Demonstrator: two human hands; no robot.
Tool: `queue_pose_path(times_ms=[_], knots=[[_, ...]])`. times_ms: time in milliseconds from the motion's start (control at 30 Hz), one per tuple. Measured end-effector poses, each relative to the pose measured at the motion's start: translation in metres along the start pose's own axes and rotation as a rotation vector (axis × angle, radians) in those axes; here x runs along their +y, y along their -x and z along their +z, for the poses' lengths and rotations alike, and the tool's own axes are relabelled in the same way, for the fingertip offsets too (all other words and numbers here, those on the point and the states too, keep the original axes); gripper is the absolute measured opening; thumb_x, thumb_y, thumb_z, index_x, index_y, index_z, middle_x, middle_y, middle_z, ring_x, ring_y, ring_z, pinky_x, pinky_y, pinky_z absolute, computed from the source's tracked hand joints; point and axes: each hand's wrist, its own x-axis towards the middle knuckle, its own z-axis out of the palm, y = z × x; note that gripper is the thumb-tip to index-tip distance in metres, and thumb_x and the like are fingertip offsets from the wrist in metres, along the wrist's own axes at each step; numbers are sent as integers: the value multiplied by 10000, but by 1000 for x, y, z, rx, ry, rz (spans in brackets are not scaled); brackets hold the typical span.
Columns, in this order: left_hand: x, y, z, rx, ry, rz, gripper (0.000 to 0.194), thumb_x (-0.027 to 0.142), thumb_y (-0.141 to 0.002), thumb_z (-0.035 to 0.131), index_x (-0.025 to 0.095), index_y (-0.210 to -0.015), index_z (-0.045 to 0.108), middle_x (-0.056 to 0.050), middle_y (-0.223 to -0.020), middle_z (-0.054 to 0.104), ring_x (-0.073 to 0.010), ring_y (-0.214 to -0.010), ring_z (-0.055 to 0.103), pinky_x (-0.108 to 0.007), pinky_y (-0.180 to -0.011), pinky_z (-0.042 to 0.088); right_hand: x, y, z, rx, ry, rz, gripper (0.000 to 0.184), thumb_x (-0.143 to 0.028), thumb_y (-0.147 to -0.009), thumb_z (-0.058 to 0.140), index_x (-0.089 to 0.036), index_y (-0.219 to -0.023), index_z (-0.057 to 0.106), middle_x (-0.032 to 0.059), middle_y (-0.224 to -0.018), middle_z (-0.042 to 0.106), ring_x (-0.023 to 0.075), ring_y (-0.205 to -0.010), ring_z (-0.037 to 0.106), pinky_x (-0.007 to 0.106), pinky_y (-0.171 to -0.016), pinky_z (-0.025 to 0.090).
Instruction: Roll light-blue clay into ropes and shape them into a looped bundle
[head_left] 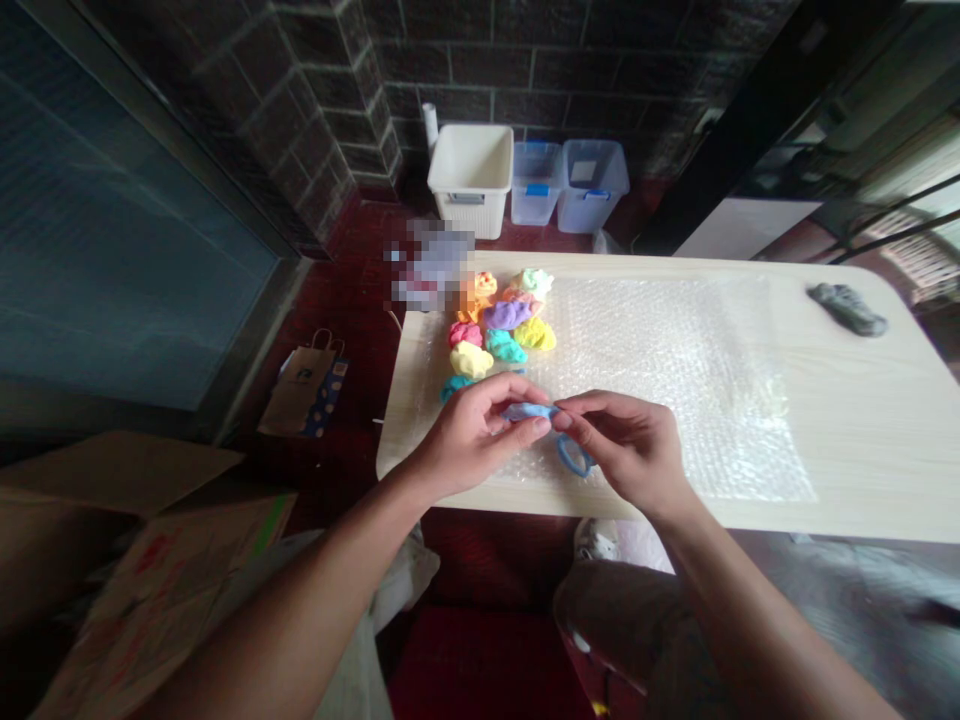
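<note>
Coloured lumps (508,316) lie beyond the left hand (474,425).

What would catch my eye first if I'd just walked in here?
Probably the cluster of brightly coloured lumps at the left end of the pale table. Just nearer the viewer, the left hand and right hand hold a small light-blue piece between them, above the bubble wrap. A lone dark grey lump also stands out near the table's far right corner.
</note>
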Motion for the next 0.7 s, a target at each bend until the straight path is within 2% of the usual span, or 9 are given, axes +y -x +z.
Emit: queue_pose_path(times_ms=[100, 200, 333, 500, 600, 700], knots=[[0, -1, -1, 3, -12, -16, 206, 299, -917, 788, 122, -1008, 734, -41, -841, 722, -111, -717, 668, -212, -680, 559, 1, 0, -1, -22, 23, -33, 228, -217, -861, 880, -289, -1076, 864, 40, -1001, 857, 196, -869, 802, 303, -789, 633], [2, 0, -2, 20, -39, -49, 226, 326, -924, 783, 115, -994, 742, -26, -756, 707, -110, -657, 663, -209, -638, 546, 0, 1, -2, -45, 113, -84, 205, -209, -874, 868, -301, -1057, 874, 39, -998, 860, 198, -867, 800, 306, -784, 624], [2, 1, -2, 12, -81, -43, 233, 351, -955, 747, 121, -989, 744, -34, -764, 713, -113, -669, 671, -211, -650, 548, -2, 1, -2, -50, 157, -63, 193, -234, -881, 866, -287, -1066, 873, 44, -971, 862, 205, -836, 803, 311, -759, 628], [-3, 0, -2, 18, -18, -3, 281, 322, -909, 802, 142, -1108, 721, -67, -941, 746, -129, -765, 704, -224, -705, 580, 2, 2, -1, -12, 97, 8, 126, -285, -903, 848, -264, -1025, 870, 48, -961, 864, 203, -844, 815, 297, -763, 643], [-4, -1, -2, 21, -24, 7, 225, 308, -930, 779, 124, -1054, 744, -51, -858, 742, -104, -689, 672, -205, -657, 556, 5, 2, -1, -16, 72, -5, 216, -270, -875, 875, -289, -1091, 862, 41, -1014, 865, 207, -880, 818, 307, -806, 651], [-1, 0, -2, 43, -56, 3, 211, 310, -942, 766, 114, -1021, 755, -32, -763, 727, -103, -646, 661, -202, -627, 543, 3, 2, -1, -38, 137, -57, 266, -242, -862, 886, -309, -1118, 862, 39, -1028, 865, 215, -889, 818, 321, -819, 649]])
